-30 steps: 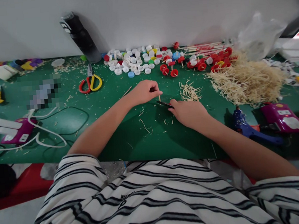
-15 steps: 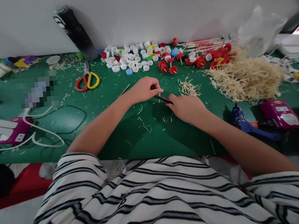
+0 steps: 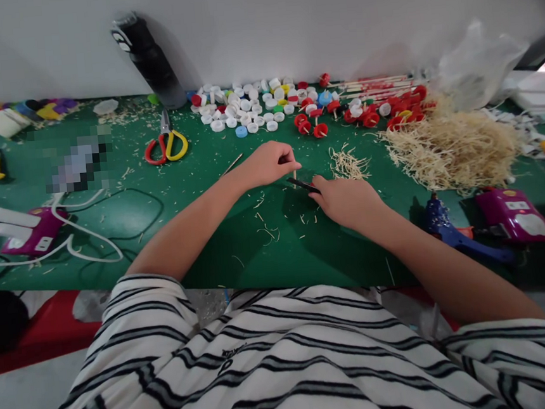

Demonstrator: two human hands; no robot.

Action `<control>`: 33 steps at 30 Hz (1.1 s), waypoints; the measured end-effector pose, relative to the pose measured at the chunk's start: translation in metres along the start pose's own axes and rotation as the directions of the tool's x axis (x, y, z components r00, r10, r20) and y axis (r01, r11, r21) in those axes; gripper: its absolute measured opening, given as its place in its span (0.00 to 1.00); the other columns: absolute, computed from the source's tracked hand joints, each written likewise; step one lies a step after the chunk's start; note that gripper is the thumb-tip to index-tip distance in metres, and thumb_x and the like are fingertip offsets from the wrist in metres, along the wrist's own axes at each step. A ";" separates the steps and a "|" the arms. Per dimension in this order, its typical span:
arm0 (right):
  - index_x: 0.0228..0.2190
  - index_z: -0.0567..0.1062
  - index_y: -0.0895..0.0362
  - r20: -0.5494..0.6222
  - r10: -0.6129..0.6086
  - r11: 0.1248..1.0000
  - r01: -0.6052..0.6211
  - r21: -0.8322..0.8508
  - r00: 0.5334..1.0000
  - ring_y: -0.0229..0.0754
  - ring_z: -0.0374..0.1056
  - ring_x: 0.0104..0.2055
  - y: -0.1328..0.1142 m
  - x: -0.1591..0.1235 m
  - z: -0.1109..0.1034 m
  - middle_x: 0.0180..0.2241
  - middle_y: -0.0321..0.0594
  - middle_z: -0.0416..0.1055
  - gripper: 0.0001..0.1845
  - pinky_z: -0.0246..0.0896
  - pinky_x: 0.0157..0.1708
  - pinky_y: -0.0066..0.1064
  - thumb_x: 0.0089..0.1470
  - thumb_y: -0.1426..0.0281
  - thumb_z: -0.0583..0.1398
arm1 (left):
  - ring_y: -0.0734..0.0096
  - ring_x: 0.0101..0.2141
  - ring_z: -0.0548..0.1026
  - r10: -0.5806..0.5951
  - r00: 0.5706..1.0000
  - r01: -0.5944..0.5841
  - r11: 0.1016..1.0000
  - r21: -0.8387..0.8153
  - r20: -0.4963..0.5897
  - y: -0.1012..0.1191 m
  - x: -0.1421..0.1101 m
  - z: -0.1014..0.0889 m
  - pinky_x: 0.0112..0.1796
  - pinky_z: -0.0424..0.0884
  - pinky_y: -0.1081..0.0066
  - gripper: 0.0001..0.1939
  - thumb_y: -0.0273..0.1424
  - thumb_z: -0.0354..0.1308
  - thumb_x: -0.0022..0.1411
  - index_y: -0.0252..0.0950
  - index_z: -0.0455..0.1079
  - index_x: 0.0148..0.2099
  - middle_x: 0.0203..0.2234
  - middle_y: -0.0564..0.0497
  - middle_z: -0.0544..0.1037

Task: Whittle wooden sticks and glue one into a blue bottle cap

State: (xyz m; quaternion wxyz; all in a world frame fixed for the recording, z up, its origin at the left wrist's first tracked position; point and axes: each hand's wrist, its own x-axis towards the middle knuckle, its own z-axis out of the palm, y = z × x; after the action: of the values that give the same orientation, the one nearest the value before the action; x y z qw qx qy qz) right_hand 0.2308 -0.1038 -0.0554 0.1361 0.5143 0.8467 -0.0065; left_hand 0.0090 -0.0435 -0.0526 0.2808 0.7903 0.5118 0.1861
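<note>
My left hand [image 3: 271, 162] is closed in a pinch on a short thin wooden stick [image 3: 294, 174], which points down toward the table. Just to the right, my right hand [image 3: 346, 199] is wrapped round a dark, slim knife [image 3: 303, 183]. The blade points left and lies close to the stick; whether they touch I cannot tell. Pale curled wood shavings [image 3: 266, 230] are scattered on the green table [image 3: 253, 263] below my hands. A small heap of shavings [image 3: 349, 163] lies beyond my right hand.
Red-and-yellow scissors [image 3: 167, 144] and a black bottle [image 3: 153, 65] stand left. Bottle caps [image 3: 245, 105] and red spinning tops [image 3: 318, 129] line the back. At right are a big shavings pile [image 3: 458, 143], a blue glue gun [image 3: 451, 230] and a purple power strip [image 3: 516, 215].
The knife blade has moved slightly down and away from the stick, and my right hand has shifted a little right. The whole view has shifted slightly.
</note>
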 end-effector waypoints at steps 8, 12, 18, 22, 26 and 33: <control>0.59 0.72 0.55 -0.014 -0.015 0.999 0.014 -0.032 1.000 0.57 0.81 0.40 0.005 -0.006 0.006 0.40 0.51 0.84 0.24 0.50 0.31 0.35 0.77 0.58 0.46 | 0.73 0.27 0.66 0.018 1.000 -0.018 1.000 -0.016 -0.012 -0.007 0.001 0.002 0.33 0.61 0.64 0.12 0.33 0.66 0.69 0.36 0.72 0.33 0.26 0.51 0.73; 0.60 0.71 0.54 -0.072 -0.006 1.000 0.004 -0.018 0.997 0.55 0.80 0.43 0.006 0.001 0.007 0.49 0.52 0.84 0.24 0.49 0.33 0.35 0.78 0.57 0.45 | 0.72 0.28 0.66 0.013 1.000 -0.013 1.000 -0.004 0.016 -0.002 0.001 -0.001 0.33 0.60 0.64 0.11 0.33 0.65 0.69 0.36 0.72 0.33 0.26 0.50 0.73; 0.61 0.70 0.54 -0.070 -0.015 1.000 0.016 0.012 0.997 0.53 0.79 0.43 0.004 0.008 0.010 0.48 0.50 0.84 0.22 0.47 0.33 0.35 0.78 0.59 0.46 | 0.73 0.28 0.66 -0.009 0.999 0.010 1.000 -0.004 0.033 0.000 0.001 -0.003 0.35 0.60 0.64 0.10 0.30 0.66 0.69 0.35 0.72 0.34 0.26 0.51 0.73; 0.59 0.71 0.55 -0.042 -0.004 1.000 0.005 0.020 0.999 0.54 0.80 0.42 0.003 0.007 0.007 0.43 0.50 0.84 0.22 0.46 0.31 0.35 0.77 0.59 0.46 | 0.74 0.27 0.65 -0.005 1.000 0.006 1.000 -0.023 0.030 0.001 0.001 -0.001 0.34 0.60 0.65 0.11 0.30 0.66 0.69 0.35 0.71 0.33 0.26 0.52 0.72; 0.60 0.71 0.55 -0.016 -0.006 1.000 0.006 0.019 1.000 0.56 0.80 0.41 0.001 0.006 0.001 0.42 0.52 0.84 0.23 0.51 0.32 0.35 0.77 0.59 0.47 | 0.75 0.27 0.65 0.011 1.000 -0.010 0.999 -0.052 0.015 -0.001 0.002 0.002 0.34 0.61 0.65 0.10 0.30 0.66 0.69 0.35 0.72 0.33 0.26 0.52 0.73; 0.62 0.70 0.56 0.015 -0.015 1.000 0.014 0.027 1.000 0.59 0.81 0.42 0.000 0.004 -0.003 0.41 0.54 0.83 0.24 0.55 0.33 0.36 0.76 0.59 0.47 | 0.75 0.27 0.67 0.025 1.000 -0.024 0.996 -0.084 0.005 -0.010 0.001 0.003 0.34 0.62 0.66 0.09 0.29 0.65 0.69 0.35 0.73 0.34 0.26 0.51 0.73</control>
State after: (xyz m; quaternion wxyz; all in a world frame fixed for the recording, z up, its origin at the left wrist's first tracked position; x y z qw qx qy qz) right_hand 0.2288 -0.1001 -0.0536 0.1354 0.5098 0.8492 -0.0226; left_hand 0.0038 -0.0404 -0.0613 0.3127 0.7846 0.4930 0.2086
